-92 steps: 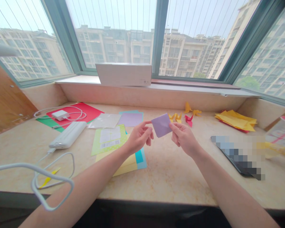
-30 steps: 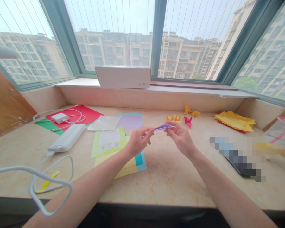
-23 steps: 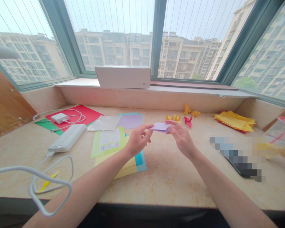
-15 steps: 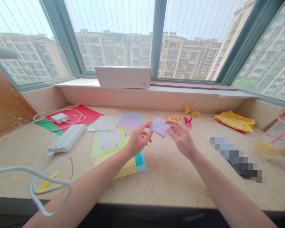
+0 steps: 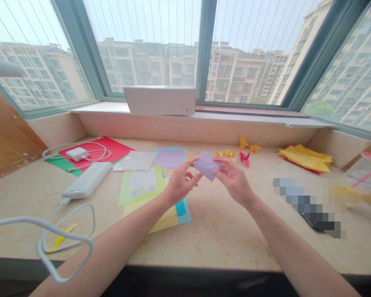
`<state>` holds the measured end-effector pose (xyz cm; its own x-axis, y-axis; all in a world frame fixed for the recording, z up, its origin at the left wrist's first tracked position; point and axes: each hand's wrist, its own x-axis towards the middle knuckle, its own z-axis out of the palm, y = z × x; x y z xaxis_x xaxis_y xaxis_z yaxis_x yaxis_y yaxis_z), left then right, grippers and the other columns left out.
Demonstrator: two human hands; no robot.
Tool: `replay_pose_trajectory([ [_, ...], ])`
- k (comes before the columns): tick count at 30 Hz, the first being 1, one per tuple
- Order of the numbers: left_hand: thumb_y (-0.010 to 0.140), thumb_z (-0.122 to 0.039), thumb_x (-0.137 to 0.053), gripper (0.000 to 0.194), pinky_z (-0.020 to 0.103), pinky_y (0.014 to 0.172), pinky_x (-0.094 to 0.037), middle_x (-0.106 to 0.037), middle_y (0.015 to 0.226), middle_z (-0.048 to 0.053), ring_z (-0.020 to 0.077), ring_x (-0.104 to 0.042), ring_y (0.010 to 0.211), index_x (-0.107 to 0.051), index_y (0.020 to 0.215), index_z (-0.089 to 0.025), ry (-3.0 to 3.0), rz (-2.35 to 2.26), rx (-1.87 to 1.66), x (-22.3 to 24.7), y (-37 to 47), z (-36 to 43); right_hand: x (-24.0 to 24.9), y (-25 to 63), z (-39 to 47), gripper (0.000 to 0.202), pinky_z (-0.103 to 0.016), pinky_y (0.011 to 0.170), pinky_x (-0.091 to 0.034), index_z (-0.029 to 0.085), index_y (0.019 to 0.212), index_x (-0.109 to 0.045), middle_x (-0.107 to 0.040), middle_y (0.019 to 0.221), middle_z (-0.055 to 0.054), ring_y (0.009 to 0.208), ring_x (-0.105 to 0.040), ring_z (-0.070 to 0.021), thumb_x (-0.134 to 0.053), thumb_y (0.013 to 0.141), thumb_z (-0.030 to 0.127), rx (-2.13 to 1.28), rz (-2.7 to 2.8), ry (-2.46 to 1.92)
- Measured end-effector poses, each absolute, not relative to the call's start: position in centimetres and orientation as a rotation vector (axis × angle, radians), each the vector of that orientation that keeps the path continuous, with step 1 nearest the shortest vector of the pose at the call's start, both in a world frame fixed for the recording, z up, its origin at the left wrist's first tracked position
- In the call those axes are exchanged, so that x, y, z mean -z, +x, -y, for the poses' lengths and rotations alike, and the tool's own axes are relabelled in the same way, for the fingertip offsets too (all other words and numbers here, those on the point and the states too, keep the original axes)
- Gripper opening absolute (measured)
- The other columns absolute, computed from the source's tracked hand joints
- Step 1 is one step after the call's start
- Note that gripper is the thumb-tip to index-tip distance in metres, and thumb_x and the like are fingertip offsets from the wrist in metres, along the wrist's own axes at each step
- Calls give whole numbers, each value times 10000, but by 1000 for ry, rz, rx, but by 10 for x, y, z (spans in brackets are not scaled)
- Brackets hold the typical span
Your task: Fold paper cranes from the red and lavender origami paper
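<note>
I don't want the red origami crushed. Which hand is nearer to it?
The right hand: it is on the near side of the red origami, slightly left. The left hand is farther left, across the held purple square.

Looks like a home, prob. a rm. high up in a flat. Big windows (image 5: 148, 20) w/ green frames (image 5: 206, 53) go round a stone-look desktop (image 5: 231, 243), & thru them you see tall apt. bldgs. (image 5: 157, 64) & their roofs. Home stuff lies abt. on top: a white charger (image 5: 76, 154), a pwr. bank (image 5: 88, 180), colored paper (image 5: 116, 147) & little folded paper birds (image 5: 244, 158). A brown wood panel (image 5: 8, 132) stands at the left edge.
</note>
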<state>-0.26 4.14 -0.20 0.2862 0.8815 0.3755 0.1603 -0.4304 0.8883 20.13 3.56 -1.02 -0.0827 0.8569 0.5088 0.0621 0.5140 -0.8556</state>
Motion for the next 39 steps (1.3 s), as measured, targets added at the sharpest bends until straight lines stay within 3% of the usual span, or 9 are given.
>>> replay_pose_trajectory([
  [11,899,-309,-635,445,163,437,-502,-579,1152,73,60,-626,565,-520,1321,-226,1880,-930,-1192,0,-2,-40,7,203,-31,242,-420,963,-550,272,1104,-732,-468,1388,-93,1295,-504,-282,-668,875,315,-701,1619,-947],
  [19,915,-268,-574,425,158,433,-497,-571,1134,66,56,-621,558,-512,1334,-234,1902,-969,-1200,2,-3,-41,8,204,-33,241,-455,956,-532,283,1102,-741,-548,1335,-93,1228,-558,-283,-666,878,328,-639,1670,-983],
  [25,908,-228,-540,421,157,434,-487,-610,1155,85,64,-630,561,-530,1328,-231,1866,-951,-1215,0,-2,-39,5,202,-32,277,-403,866,-560,270,1144,-709,-578,1290,-103,1192,-576,-275,-661,874,309,-639,1667,-974],
  [31,927,-218,-492,398,156,446,-484,-647,813,6,85,-617,538,-528,1323,-228,1861,-947,-1173,0,-3,-40,8,201,-33,369,-396,832,-550,258,1237,-610,-629,1225,-96,999,-646,-228,-659,875,312,-695,1619,-983],
  [39,968,-266,-460,318,158,448,-480,-608,728,-21,80,-591,506,-524,1275,-216,1883,-934,-1160,1,-3,-39,14,200,-35,443,-364,793,-546,287,1308,-527,-623,1228,-81,911,-666,-194,-649,882,297,-728,1587,-953],
])
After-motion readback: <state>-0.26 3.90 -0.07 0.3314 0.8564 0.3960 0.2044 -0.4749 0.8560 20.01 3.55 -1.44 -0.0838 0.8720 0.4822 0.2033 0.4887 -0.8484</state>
